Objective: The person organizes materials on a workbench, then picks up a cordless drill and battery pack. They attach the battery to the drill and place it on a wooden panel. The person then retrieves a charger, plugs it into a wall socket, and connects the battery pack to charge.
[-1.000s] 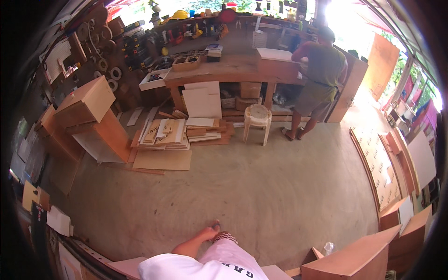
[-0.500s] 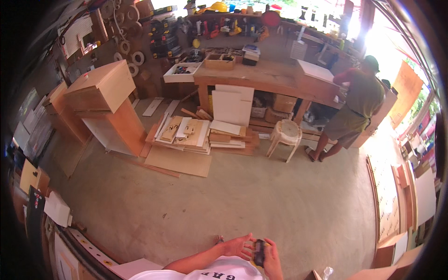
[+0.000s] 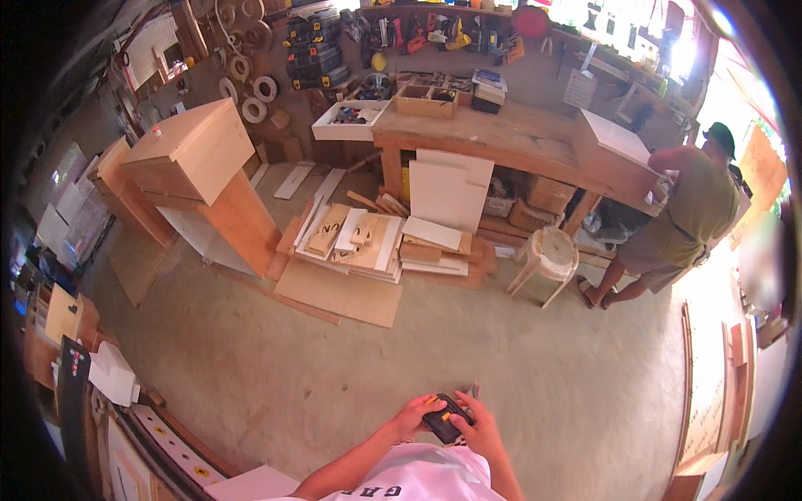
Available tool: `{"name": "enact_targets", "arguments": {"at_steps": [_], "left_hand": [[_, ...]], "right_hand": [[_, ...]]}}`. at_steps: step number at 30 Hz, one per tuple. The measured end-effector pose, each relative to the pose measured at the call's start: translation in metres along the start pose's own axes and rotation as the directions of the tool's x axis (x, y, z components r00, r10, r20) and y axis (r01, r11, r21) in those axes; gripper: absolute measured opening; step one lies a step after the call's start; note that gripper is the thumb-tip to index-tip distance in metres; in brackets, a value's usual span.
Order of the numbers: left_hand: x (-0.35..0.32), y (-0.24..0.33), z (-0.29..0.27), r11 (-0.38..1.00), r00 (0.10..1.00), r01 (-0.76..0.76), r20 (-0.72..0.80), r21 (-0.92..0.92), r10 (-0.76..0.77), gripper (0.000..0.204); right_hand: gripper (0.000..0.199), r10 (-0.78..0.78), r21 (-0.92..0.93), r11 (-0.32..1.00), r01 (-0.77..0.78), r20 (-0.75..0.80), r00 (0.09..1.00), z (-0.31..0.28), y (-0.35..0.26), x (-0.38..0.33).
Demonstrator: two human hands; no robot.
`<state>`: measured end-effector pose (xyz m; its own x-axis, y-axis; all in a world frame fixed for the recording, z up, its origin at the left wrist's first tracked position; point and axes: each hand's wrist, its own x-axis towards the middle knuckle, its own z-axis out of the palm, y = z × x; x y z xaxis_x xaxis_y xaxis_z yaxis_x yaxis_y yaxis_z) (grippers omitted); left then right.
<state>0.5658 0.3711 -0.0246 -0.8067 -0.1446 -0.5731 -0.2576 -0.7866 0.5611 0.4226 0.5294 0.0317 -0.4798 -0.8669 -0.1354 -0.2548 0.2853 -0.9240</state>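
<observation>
A small black object with yellow parts (image 3: 445, 422), boxy in shape, is held in front of my body at the lower middle; its exact kind is too small to make out. My left hand (image 3: 413, 417) grips its left side, fingers closed around the edge. On the other side my right hand (image 3: 480, 427) closes on it, with the thumb over the face near a yellow part. Both forearms come up from the lower edge, over my white shirt. Concrete floor (image 3: 351, 359) lies beyond the hands.
Stacked boards (image 3: 359, 242) lie on the floor ahead, before a long wooden workbench (image 3: 510, 134). Wooden cabinets (image 3: 200, 159) stand left. A plastic stool (image 3: 551, 250) is right of the boards. A person (image 3: 697, 200) works at the bench's right end. Panels (image 3: 710, 401) line the right.
My left hand, open beside the black and yellow object before, has closed on it. The object has moved up and left and turned, and both hands now hold it. The whole view has shifted.
</observation>
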Motion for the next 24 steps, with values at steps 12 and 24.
{"name": "enact_targets", "arguments": {"at_steps": [12, 24], "left_hand": [[0.160, 0.131, 0.039, 0.947, 0.955, -0.157, -0.286, -0.279, 0.074, 0.044], [0.160, 0.220, 0.030, 0.539, 0.905, -0.405, -0.239, -0.739, 0.352, 0.059]], "right_hand": [[0.056, -0.109, 0.389, 0.916, -0.096, 0.473, 0.874, -0.166, 0.020, 0.243], [0.122, -0.251, 0.396, 0.899, -0.188, 0.817, 0.519, -0.127, -0.021, 0.410]]}}
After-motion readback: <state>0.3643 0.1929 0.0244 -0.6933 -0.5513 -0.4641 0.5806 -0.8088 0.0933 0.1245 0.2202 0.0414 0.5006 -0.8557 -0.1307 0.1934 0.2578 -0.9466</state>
